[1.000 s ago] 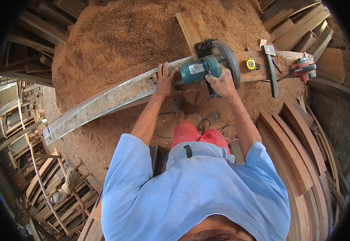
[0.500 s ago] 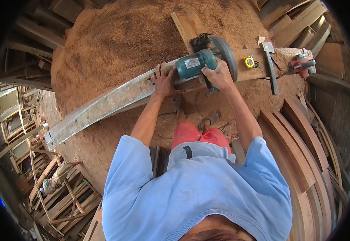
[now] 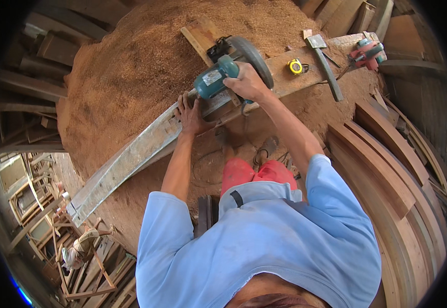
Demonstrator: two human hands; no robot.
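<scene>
I am looking down on both hands working at a long grey plank [image 3: 131, 154] that is lying slantwise across a heap of sawdust [image 3: 131, 66]. My right hand [image 3: 246, 82] is closing its grip fully around the handle of a teal circular saw [image 3: 223, 74], fingers wrapped tight, and the saw is sitting on the plank's upper end with its round grey blade guard [image 3: 257, 59] on the far side. My left hand [image 3: 190, 115] is lying flat and open on the plank just beside the saw (fingers spread, palm pressing down on the wood), holding nothing.

Further right along the same surface, a yellow tape measure [image 3: 296, 66] is resting near the saw, a hammer [image 3: 325, 64] is lying just beyond it, and a red and teal power tool [image 3: 366, 54] is sitting at the far end. Curved wooden boards [image 3: 387, 169] are stacking up to my right, and wooden frames [image 3: 33, 220] are standing well apart at lower left. I am seeing no containers here.
</scene>
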